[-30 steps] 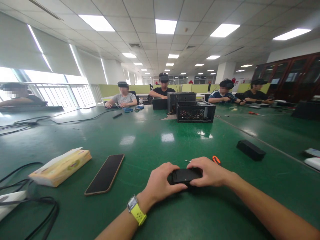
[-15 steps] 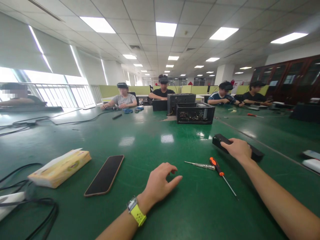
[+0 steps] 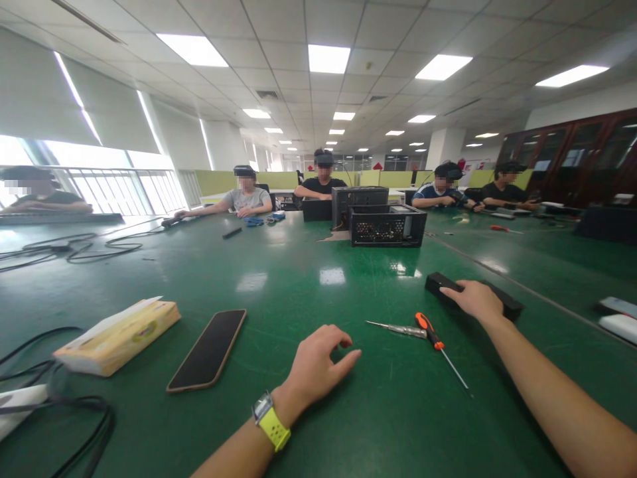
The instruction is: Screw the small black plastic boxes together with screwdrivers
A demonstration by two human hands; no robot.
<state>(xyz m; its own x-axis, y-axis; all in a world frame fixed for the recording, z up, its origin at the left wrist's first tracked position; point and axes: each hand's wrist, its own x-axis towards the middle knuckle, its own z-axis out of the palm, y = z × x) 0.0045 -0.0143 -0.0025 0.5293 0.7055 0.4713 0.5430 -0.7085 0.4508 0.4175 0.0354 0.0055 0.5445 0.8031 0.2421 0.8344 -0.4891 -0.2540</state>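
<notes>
My right hand [image 3: 478, 299] is wrapped over a long black box-shaped bar [image 3: 439, 284], thumb on the near side and fingers partly hidden behind it. The bar lies on the green table [image 3: 298, 292] at the right. Near the middle, my left hand [image 3: 316, 362] rests on the tabletop with curved, parted fingers and nothing in it; a watch with a yellow-green strap [image 3: 273, 425] is on that wrist. Between both hands lie an orange-and-black screwdriver [image 3: 430, 333] and a slim clear-handled screwdriver [image 3: 401, 328], their handles meeting.
To the left lie a phone [image 3: 209, 352] and a yellow tissue pack [image 3: 119, 335], with black cables [image 3: 94, 405] beside them. An open black computer case [image 3: 388, 227] stands farther back. Several people wearing headsets sit around the table; another screwdriver [image 3: 503, 229] lies far right.
The black bar has tipped slightly and settled flatter under my right hand. My left hand stays put. A person at the far left side has stretched an arm out towards the cables.
</notes>
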